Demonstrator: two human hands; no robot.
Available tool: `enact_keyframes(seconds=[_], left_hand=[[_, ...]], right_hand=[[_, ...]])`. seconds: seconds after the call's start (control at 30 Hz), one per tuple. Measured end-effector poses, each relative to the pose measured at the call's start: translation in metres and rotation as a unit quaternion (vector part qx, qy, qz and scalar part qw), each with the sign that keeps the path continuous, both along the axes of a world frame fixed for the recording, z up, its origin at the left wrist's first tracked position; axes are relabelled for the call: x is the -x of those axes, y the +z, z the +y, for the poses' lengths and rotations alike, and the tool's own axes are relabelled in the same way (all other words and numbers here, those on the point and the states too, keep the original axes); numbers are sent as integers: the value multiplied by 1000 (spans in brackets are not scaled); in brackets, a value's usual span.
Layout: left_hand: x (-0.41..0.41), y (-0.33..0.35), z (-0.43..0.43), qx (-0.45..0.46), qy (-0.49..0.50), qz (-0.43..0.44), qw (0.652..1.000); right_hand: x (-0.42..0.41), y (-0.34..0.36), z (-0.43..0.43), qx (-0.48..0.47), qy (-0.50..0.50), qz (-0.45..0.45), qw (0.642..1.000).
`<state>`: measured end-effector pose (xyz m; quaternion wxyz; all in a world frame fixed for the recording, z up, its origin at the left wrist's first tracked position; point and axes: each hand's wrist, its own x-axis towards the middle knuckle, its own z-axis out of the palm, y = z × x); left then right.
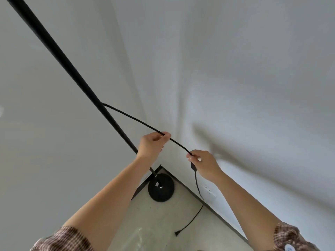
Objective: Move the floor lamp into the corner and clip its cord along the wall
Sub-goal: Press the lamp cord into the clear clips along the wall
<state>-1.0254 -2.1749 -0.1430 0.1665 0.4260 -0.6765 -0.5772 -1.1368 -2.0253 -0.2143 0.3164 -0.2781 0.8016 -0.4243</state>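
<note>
A black floor lamp stands in the room's corner, its round base [161, 187] on the floor and its thin pole [59, 55] rising to the upper left. A black cord [134, 118] leaves the pole partway up. My left hand [152, 144] pinches the cord against the corner of the wall. My right hand [204, 163] grips the cord lower down, just above a small black inline switch [193, 166]. Below the switch the cord hangs to the floor and ends in a loose plug [177, 233].
A white wall socket [210, 193] sits low on the right wall beside the hanging cord. Dark skirting [226, 221] runs along both walls. A clear plastic sheet [145, 238] lies on the pale floor near my feet.
</note>
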Motion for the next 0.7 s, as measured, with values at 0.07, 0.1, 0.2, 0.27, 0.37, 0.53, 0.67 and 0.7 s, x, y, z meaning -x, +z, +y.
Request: enact_keyframes(seconds=[0.07, 0.1, 0.2, 0.27, 0.37, 0.53, 0.67, 0.7], left_hand=[[10, -21, 14, 9, -41, -4, 999], [15, -34, 20, 18, -52, -3, 998], [27, -67, 29, 49, -74, 2, 996], [31, -83, 28, 56, -75, 17, 995], [30, -103, 18, 67, -73, 59, 993], [22, -152, 0, 103, -97, 137, 980], [20, -211, -2, 187, -92, 133, 969], [20, -226, 0, 192, -96, 142, 966]], right_hand=[[-1, -14, -3, 18, -14, -18, 1000], [0, -23, -4, 28, -16, -30, 999], [1, -54, -8, 61, -19, -70, 995], [-1, -77, -13, 70, -20, -75, 995], [-9, -116, -26, 80, 6, -81, 993], [-25, -193, -45, 104, -9, -31, 994], [-24, -245, -46, 104, -14, -7, 994], [-22, -255, -47, 115, -16, 8, 993]])
